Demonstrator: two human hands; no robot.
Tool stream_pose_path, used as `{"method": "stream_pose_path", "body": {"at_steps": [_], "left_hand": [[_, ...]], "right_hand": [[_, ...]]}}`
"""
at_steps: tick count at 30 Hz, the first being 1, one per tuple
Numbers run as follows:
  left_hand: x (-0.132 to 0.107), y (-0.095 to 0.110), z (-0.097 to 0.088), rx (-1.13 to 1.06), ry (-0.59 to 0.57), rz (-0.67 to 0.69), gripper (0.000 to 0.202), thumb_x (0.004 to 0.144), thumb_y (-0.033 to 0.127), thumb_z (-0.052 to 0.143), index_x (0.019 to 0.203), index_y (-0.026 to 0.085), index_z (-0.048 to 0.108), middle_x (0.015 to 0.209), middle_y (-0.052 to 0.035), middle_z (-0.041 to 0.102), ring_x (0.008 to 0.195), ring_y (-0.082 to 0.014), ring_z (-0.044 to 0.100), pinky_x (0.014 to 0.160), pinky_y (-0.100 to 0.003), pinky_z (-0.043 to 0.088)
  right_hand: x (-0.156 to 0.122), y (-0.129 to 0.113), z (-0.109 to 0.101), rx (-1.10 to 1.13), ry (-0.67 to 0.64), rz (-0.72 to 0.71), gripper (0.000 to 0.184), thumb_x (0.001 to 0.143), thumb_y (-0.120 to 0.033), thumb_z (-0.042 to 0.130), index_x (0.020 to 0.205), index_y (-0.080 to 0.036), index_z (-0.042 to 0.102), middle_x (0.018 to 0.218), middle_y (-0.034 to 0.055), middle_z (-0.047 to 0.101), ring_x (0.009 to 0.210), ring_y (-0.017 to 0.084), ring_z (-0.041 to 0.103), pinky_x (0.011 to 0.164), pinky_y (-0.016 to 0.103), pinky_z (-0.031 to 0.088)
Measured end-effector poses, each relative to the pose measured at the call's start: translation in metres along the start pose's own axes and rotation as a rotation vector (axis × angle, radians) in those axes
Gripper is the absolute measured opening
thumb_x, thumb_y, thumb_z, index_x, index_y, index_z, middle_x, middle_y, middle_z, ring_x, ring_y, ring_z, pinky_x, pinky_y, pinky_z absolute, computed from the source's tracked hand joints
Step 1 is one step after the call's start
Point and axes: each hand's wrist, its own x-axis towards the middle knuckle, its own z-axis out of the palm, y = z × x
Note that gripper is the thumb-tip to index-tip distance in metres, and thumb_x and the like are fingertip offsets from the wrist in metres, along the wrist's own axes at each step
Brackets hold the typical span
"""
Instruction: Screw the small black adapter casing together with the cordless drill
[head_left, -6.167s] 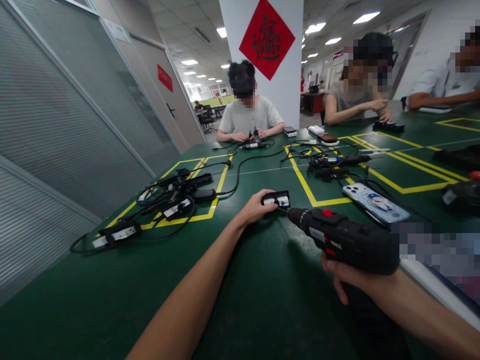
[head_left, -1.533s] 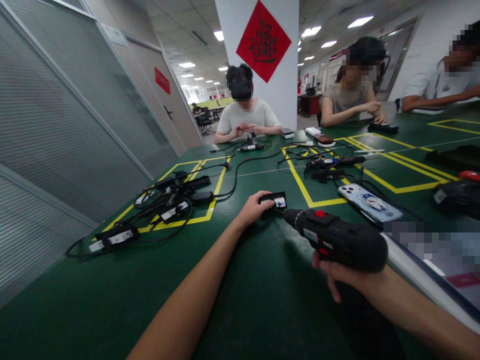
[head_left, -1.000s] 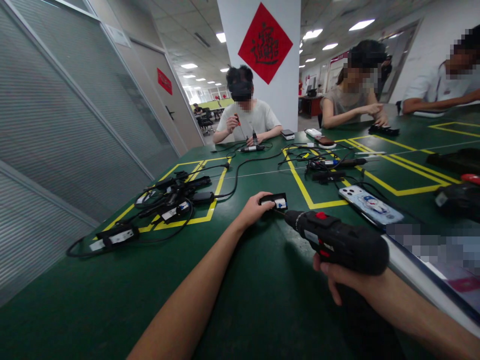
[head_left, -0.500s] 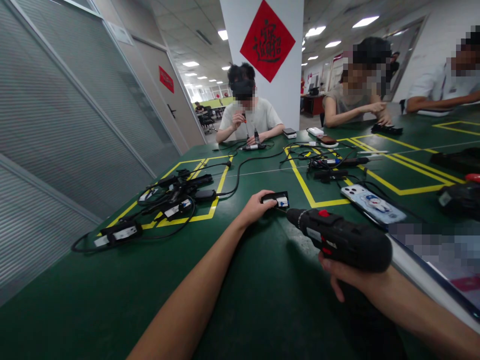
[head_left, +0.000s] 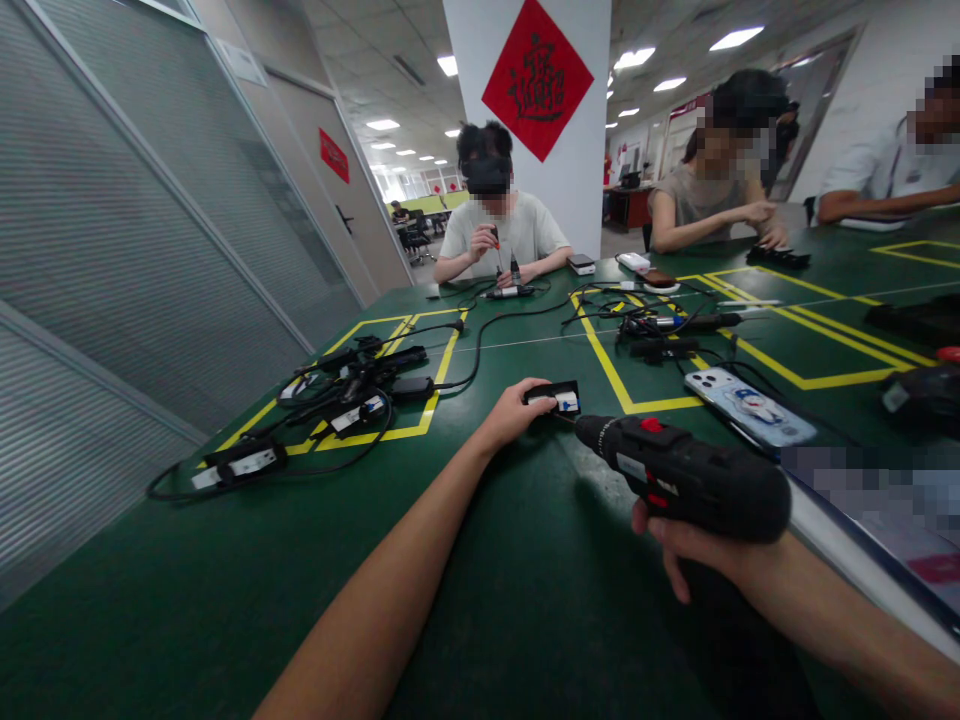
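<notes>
Here, the left hand [head_left: 512, 413] pinches a small black part [head_left: 569, 389], thumb [head_left: 541, 405] in front and fingers [head_left: 531, 383] over the top, which seems to be to stop it from sliding or turning. The part sits on the green surface [head_left: 195, 580], well in from the left edge. The right hand [head_left: 697, 548] wraps around a black drill [head_left: 690, 478] from below and tips it almost flat, likely so the thin bit [head_left: 565, 420] can point at the part. I can't tell if the tip touches it, or if a finger squeezes the trigger. A pile of black cords [head_left: 360, 390] lies near the left edge, maybe to leave room for the hands. The left arm [head_left: 397, 560] reaches far out and looks nearly straight. The right arm [head_left: 840, 610] comes in from the right side, slanting up to the drill.
</notes>
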Motion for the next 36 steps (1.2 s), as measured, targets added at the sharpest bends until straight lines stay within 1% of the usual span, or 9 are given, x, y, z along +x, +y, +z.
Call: {"method": "stream_pose_path", "body": {"at_steps": [5, 10, 13, 18, 20, 24, 29, 32, 36], "left_hand": [[0.0005, 0.0001, 0.0008, 0.021, 0.012, -0.004, 0.045, 0.076, 0.042, 0.057, 0.112, 0.015, 0.057, 0.108, -0.0074, 0.062, 0.097, -0.0195, 0.058, 0.088, -0.032, 0.045], [0.0007, 0.0012, 0.0006, 0.027, 0.005, -0.002, 0.044, 0.076, 0.04, 0.056, 0.112, 0.015, 0.056, 0.109, -0.0071, 0.062, 0.097, -0.0194, 0.058, 0.087, -0.031, 0.045], [0.001, 0.0012, 0.0001, 0.026, -0.002, 0.003, 0.044, 0.076, 0.038, 0.056, 0.113, 0.014, 0.056, 0.11, -0.0077, 0.062, 0.098, -0.0195, 0.058, 0.088, -0.031, 0.045], [0.0017, 0.0006, -0.0007, 0.025, 0.001, 0.018, 0.043, 0.076, 0.039, 0.057, 0.11, 0.014, 0.057, 0.108, -0.0082, 0.062, 0.098, -0.0201, 0.058, 0.088, -0.031, 0.044], [0.0015, 0.0011, -0.0012, 0.02, -0.002, 0.02, 0.043, 0.076, 0.04, 0.057, 0.111, 0.014, 0.057, 0.108, -0.0079, 0.062, 0.098, -0.02, 0.058, 0.087, -0.031, 0.044], [0.0007, 0.002, -0.0016, 0.007, -0.007, 0.013, 0.044, 0.076, 0.041, 0.057, 0.112, 0.015, 0.057, 0.108, -0.0076, 0.062, 0.098, -0.0197, 0.058, 0.087, -0.031, 0.044], [0.0009, -0.002, 0.0002, -0.021, -0.009, -0.004, 0.048, 0.074, 0.043, 0.058, 0.114, 0.015, 0.056, 0.107, -0.0079, 0.062, 0.093, -0.0194, 0.059, 0.082, -0.031, 0.047], [0.0015, -0.0052, 0.0013, -0.047, -0.021, -0.015, 0.051, 0.073, 0.043, 0.06, 0.115, 0.015, 0.054, 0.106, -0.0085, 0.062, 0.088, -0.0185, 0.061, 0.079, -0.03, 0.048], [0.0017, -0.0068, 0.0016, -0.065, -0.027, -0.009, 0.052, 0.072, 0.042, 0.061, 0.115, 0.015, 0.054, 0.105, -0.0085, 0.063, 0.087, -0.0177, 0.061, 0.078, -0.029, 0.049]], "right_hand": [[0.0005, 0.0002, 0.0001, 0.018, -0.007, 0.0, 0.038, 0.083, -0.031, 0.057, 0.119, -0.02, 0.051, 0.086, 0.0054, 0.069, 0.059, 0.017, 0.064, 0.06, 0.033, 0.049], [0.0003, -0.0011, 0.001, -0.041, 0.01, 0.02, 0.032, 0.084, -0.033, 0.056, 0.113, -0.018, 0.055, 0.086, 0.0062, 0.069, 0.059, 0.017, 0.064, 0.062, 0.035, 0.049], [-0.0001, -0.0007, 0.0007, -0.082, 0.021, 0.011, 0.029, 0.084, -0.034, 0.055, 0.108, -0.019, 0.057, 0.081, 0.0052, 0.069, 0.059, 0.017, 0.063, 0.062, 0.035, 0.048], [-0.0004, 0.002, -0.0007, -0.128, 0.033, -0.001, 0.022, 0.083, -0.036, 0.056, 0.097, -0.02, 0.063, 0.064, 0.0021, 0.065, 0.06, 0.019, 0.062, 0.061, 0.035, 0.047], [-0.0002, 0.0024, -0.0007, -0.112, 0.033, 0.003, 0.023, 0.084, -0.036, 0.055, 0.099, -0.02, 0.062, 0.067, 0.0024, 0.066, 0.061, 0.019, 0.063, 0.062, 0.035, 0.048], [0.0, 0.0017, -0.0002, -0.055, 0.019, -0.013, 0.03, 0.083, -0.034, 0.057, 0.11, -0.021, 0.057, 0.077, 0.0036, 0.068, 0.06, 0.018, 0.064, 0.06, 0.034, 0.048], [-0.0004, 0.0005, 0.0006, -0.022, 0.004, -0.007, 0.038, 0.084, -0.033, 0.056, 0.119, -0.022, 0.052, 0.078, 0.0033, 0.068, 0.059, 0.017, 0.064, 0.06, 0.034, 0.049], [-0.0003, -0.0006, 0.0005, -0.027, 0.008, -0.008, 0.04, 0.083, -0.032, 0.057, 0.122, -0.023, 0.05, 0.08, 0.0032, 0.068, 0.059, 0.017, 0.064, 0.06, 0.034, 0.049], [-0.0004, -0.0009, -0.0003, -0.033, 0.004, -0.014, 0.039, 0.083, -0.032, 0.058, 0.12, -0.022, 0.051, 0.082, 0.0041, 0.069, 0.059, 0.018, 0.065, 0.061, 0.034, 0.049]]}}
